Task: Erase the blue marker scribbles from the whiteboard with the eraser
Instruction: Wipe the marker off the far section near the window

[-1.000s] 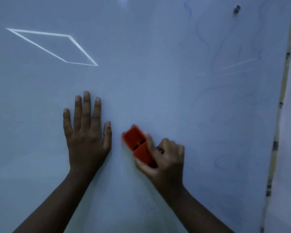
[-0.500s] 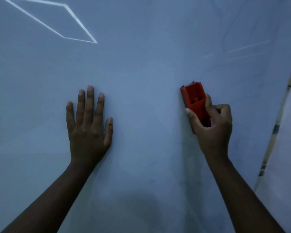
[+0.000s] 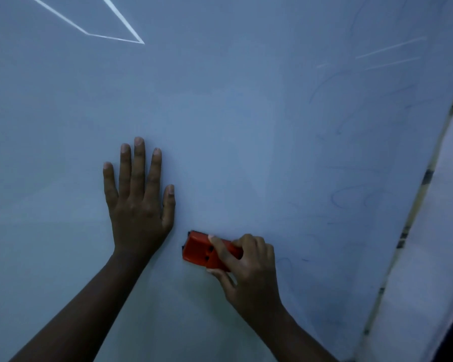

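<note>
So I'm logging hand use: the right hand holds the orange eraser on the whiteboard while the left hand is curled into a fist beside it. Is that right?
Not quite. In the head view the left hand lies flat on the whiteboard with its fingers straight and spread, not in a fist. The rest holds: the right hand grips the orange eraser against the board.

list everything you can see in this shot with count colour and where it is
whiteboard: one, pale blue-white, fills most of the view
blue marker scribbles: several faint lines, blue, right part of the board
eraser: one, orange-red, on the board, lower centre
bright line reflection: one angular outline, white, upper left of the board
board edge strip: one, pale with dark marks, running down the right side
left hand: one, flat on the board with fingers straight, left of the eraser
right hand: one, grips the eraser
</note>
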`<state>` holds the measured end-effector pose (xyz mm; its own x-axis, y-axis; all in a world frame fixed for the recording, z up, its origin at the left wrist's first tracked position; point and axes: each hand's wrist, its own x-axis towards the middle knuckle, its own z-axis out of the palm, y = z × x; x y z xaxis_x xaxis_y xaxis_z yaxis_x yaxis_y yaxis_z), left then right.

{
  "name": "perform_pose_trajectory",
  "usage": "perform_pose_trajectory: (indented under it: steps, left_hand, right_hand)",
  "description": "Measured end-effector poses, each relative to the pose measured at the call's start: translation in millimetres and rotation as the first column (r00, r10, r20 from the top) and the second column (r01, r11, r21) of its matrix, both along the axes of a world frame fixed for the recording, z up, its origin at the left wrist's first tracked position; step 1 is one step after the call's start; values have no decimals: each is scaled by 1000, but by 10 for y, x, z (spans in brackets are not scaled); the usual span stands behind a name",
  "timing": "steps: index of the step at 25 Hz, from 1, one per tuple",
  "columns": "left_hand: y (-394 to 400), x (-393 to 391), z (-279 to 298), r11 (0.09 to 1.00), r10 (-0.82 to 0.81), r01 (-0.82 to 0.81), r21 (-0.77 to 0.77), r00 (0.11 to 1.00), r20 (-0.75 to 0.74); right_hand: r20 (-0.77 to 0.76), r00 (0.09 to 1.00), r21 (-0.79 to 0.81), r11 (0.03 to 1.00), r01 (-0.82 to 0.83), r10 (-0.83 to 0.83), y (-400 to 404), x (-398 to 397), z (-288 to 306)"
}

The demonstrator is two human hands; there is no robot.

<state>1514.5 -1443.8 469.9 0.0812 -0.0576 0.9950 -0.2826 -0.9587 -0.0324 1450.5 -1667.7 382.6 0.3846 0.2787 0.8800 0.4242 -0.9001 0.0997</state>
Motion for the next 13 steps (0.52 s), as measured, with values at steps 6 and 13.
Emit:
perform_pose_trajectory:
  steps: [6,13]
  left_hand:
    - [-36,-29,-239,1000,-7,6,-8,1000,-22]
    - [-71,-30,-524,1000,2,-2,-12,999,-35]
  right_hand:
    - [-12,999,270,962,41,-39,-335,-5,487]
    - [-52,996,856,516,7,74,-923,-39,558]
